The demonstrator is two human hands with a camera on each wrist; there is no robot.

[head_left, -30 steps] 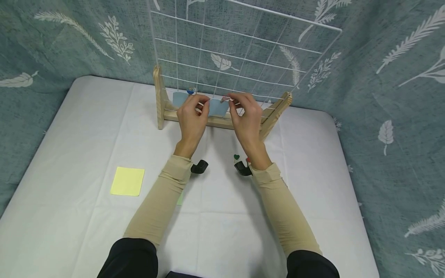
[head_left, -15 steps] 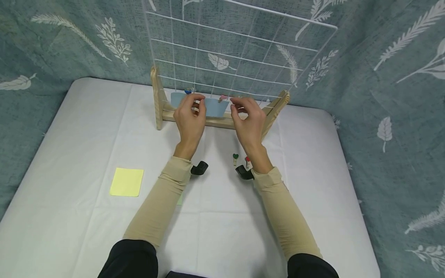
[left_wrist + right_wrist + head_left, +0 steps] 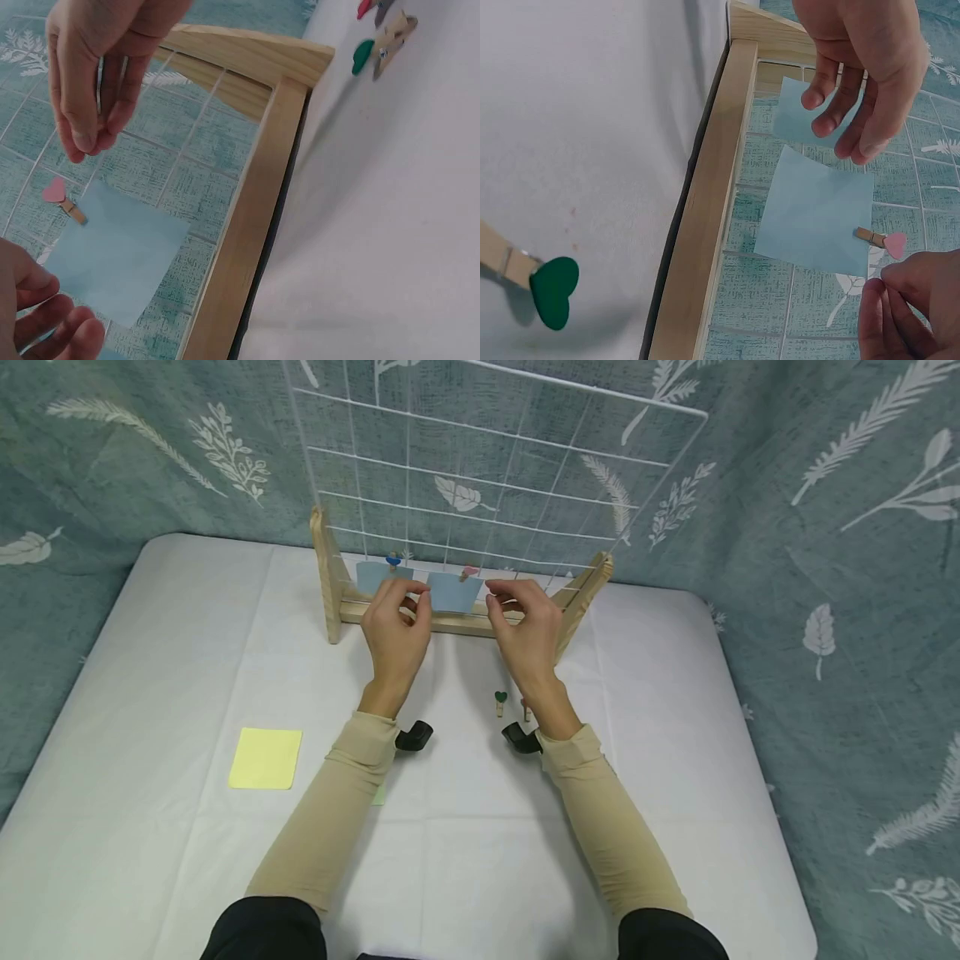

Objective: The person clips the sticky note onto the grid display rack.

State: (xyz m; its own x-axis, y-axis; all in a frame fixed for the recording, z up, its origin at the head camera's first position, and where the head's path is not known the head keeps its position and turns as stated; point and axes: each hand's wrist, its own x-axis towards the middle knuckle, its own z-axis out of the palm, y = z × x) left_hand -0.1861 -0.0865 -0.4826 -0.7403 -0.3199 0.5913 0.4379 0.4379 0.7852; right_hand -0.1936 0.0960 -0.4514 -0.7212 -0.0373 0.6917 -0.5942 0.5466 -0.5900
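A teal, leaf-patterned curtain (image 3: 757, 518) hangs behind and beside a white table (image 3: 480, 877). A square yellow note (image 3: 266, 759) lies on the table.

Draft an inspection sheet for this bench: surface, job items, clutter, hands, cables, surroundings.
Surface: white tabletop, light crease lines.
Job items: right blue note with pink heart clip; left blue note with blue-topped clip; both on the wire grid of a wooden stand.
Clutter: loose on the tabletop, green heart clip, red clip, yellow note, mostly hidden green note; unclear dark item at the picture's bottom edge.
Left hand: in front of the blue notes, nothing seen in it.
Right hand: beside the right blue note, nothing seen in it.
Cables: nothing seen.
Surroundings: leaf-print curtain behind and at both sides.
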